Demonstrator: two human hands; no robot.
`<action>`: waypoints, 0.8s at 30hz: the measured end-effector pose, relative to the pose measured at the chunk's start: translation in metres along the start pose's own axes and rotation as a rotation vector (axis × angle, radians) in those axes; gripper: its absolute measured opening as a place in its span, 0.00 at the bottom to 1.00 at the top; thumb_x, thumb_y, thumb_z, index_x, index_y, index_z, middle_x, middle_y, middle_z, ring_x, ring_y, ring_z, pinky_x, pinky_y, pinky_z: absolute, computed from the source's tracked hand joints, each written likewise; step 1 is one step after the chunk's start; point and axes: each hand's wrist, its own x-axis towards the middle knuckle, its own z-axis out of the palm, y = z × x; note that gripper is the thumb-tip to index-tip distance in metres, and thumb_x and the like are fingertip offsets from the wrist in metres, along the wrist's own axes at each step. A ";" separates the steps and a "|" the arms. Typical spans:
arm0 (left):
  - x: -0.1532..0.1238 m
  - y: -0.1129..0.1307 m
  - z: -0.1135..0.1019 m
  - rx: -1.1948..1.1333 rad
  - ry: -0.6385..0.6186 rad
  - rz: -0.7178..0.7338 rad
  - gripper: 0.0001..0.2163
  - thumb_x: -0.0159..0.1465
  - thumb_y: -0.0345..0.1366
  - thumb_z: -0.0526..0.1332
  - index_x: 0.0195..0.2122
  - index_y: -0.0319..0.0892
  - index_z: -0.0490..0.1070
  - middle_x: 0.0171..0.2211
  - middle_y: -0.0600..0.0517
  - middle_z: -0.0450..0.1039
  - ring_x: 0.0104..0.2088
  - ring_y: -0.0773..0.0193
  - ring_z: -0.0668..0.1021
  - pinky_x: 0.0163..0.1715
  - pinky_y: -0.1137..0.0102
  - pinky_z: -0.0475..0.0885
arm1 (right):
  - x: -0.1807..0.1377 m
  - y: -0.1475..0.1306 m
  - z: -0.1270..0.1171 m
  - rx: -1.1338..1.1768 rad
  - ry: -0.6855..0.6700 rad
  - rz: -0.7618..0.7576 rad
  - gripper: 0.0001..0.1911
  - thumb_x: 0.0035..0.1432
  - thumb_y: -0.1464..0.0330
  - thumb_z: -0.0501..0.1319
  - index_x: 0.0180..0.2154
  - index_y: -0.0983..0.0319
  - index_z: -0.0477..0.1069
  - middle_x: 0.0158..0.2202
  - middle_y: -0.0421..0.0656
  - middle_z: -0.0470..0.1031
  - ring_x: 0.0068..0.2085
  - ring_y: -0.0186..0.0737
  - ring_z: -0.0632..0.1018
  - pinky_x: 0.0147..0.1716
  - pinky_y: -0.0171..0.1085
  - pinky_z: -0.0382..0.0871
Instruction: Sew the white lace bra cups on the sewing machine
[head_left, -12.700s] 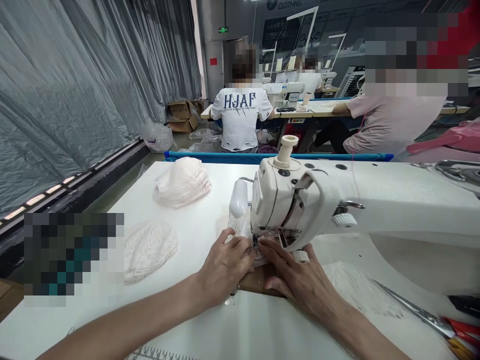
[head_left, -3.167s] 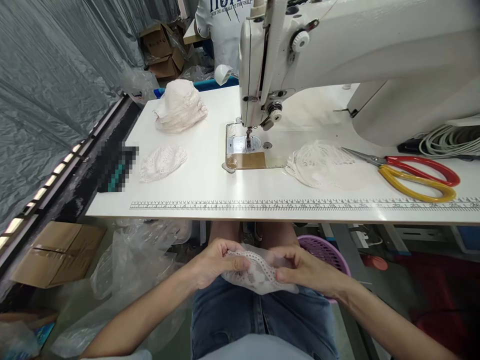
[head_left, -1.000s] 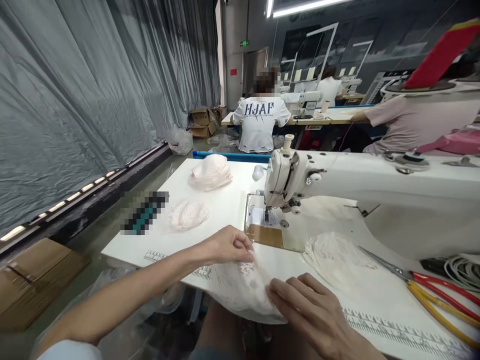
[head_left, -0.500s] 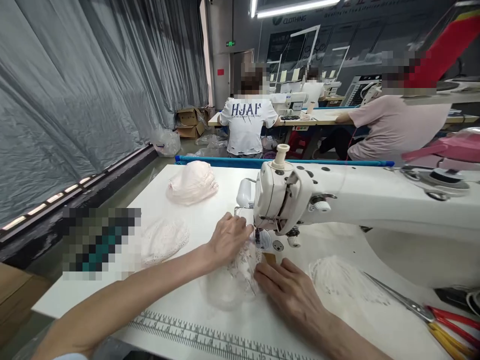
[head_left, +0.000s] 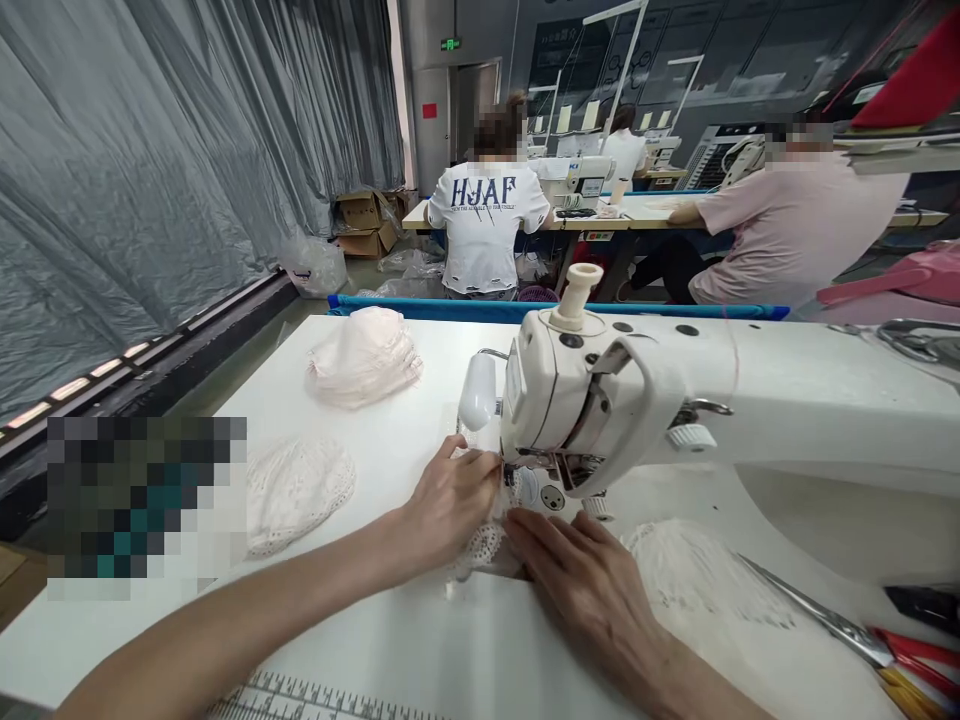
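A white sewing machine [head_left: 551, 400] stands over a small piece of pale lace fabric [head_left: 484, 545], whose scalloped, eyelet edge shows between my hands. My left hand [head_left: 450, 500] is closed on the lace just left of the presser foot, its fingertips bent down close to the needle area. In front of the foot, my right hand [head_left: 581, 585] has its fingers together, gripping the near side of the same lace. Much of the fabric is hidden under both hands.
Left on the table lie a pale pink stack of fabric pieces [head_left: 365, 358] and a lace piece [head_left: 300, 495]. To the right are gathered white lace [head_left: 694, 570] and scissors [head_left: 832, 620] with red and yellow handles. A printed ruler [head_left: 315, 700] runs along the front. Co-workers sit beyond.
The lace has moved toward the needle, with less of it showing on the near side. Both hands stay close to the presser foot. The camera view has shifted closer to the machine.
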 end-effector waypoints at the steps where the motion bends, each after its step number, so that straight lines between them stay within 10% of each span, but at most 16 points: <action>1: 0.004 -0.003 0.001 -0.013 -0.017 -0.007 0.09 0.56 0.20 0.51 0.29 0.38 0.65 0.31 0.52 0.68 0.32 0.65 0.71 0.45 0.63 0.58 | -0.001 0.003 0.002 -0.018 -0.009 0.001 0.20 0.62 0.80 0.43 0.36 0.66 0.74 0.38 0.48 0.78 0.28 0.36 0.75 0.26 0.37 0.61; 13: 0.019 -0.018 0.015 -0.101 0.052 -0.021 0.12 0.51 0.18 0.45 0.17 0.40 0.56 0.18 0.56 0.60 0.22 0.68 0.64 0.43 0.61 0.61 | -0.003 0.013 0.008 -0.087 -0.012 0.005 0.19 0.62 0.80 0.45 0.38 0.67 0.74 0.40 0.49 0.78 0.27 0.36 0.77 0.27 0.37 0.61; 24: -0.029 0.038 0.002 0.157 0.150 0.024 0.09 0.61 0.19 0.52 0.32 0.37 0.68 0.29 0.54 0.69 0.34 0.67 0.71 0.45 0.64 0.61 | -0.004 0.003 0.000 0.052 0.037 0.033 0.16 0.66 0.74 0.47 0.35 0.66 0.74 0.37 0.46 0.79 0.28 0.36 0.74 0.28 0.38 0.56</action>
